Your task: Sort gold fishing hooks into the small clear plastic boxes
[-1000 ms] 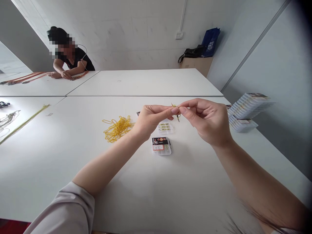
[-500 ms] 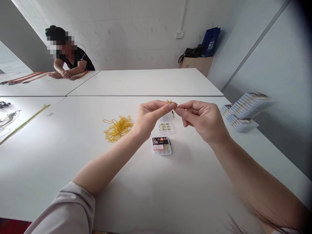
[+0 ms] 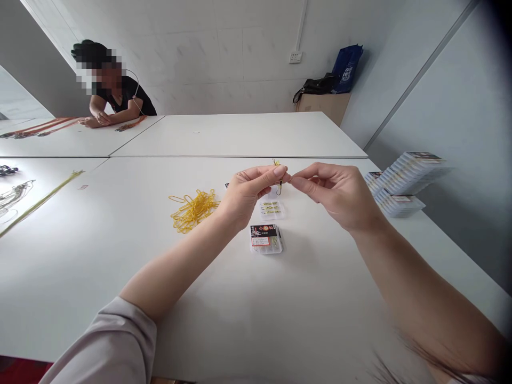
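My left hand point(image 3: 250, 192) pinches a fishing hook point(image 3: 279, 189) between thumb and forefinger; its dark bend hangs below the fingertips and a bit of yellow line sticks up above them. Just to the right, my right hand point(image 3: 338, 194) is closed in a pinch on what looks like the thin end of the yellow line, mostly hidden by the fingers. Under the hands lies an open clear plastic box point(image 3: 276, 216) with several yellow-tied hooks in it. Nearer to me is a closed clear box point(image 3: 266, 239) with a black and red label.
A tangled pile of yellow line loops point(image 3: 194, 210) lies left of my hands. Stacked labelled boxes point(image 3: 408, 181) stand at the table's right edge. Yellow-green cords point(image 3: 44, 201) lie at left. Across the table a person point(image 3: 120, 101) leans on their arms beside orange cords point(image 3: 48, 126).
My right hand has shifted slightly right, away from my left fingertips. The hook now hangs lower and more upright under the left fingers. The person across has moved their hands slightly.
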Demonstrator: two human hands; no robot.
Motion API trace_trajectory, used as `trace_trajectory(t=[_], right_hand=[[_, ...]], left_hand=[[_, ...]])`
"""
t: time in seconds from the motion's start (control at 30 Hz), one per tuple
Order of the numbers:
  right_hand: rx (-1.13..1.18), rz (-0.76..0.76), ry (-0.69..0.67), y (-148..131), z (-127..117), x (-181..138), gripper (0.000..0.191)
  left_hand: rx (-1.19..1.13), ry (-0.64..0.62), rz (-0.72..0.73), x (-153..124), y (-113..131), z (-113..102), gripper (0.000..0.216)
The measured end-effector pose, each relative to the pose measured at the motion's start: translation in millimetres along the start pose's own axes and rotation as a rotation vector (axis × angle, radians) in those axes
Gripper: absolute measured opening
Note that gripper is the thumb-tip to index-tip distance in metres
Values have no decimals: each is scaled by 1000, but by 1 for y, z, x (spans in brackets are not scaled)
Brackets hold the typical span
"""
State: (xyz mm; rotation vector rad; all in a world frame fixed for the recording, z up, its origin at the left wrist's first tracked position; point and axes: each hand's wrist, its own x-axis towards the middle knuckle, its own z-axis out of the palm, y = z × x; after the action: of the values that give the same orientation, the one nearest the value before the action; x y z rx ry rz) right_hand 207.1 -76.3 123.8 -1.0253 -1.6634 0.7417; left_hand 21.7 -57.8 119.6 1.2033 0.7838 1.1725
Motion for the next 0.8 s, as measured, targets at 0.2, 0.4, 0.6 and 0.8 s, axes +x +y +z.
trace_trajectory(t=[0.2,0.4,0.6,0.8], right_hand=[[-189,-176,85,-2,-15,4,9],[-210,-313,56,-6,-17,3,6],[-104,-206,-39,-6,-12,3,10],[-11,-107,-56,-5,-10,3,14]], left_hand=[[14,27,-41,0,3,-3,33],[47,-43,-91,-2,4,-3,32],[63,-103,-117,-5,2,-1,29],[40,-123,-120,-5,3,1,29]])
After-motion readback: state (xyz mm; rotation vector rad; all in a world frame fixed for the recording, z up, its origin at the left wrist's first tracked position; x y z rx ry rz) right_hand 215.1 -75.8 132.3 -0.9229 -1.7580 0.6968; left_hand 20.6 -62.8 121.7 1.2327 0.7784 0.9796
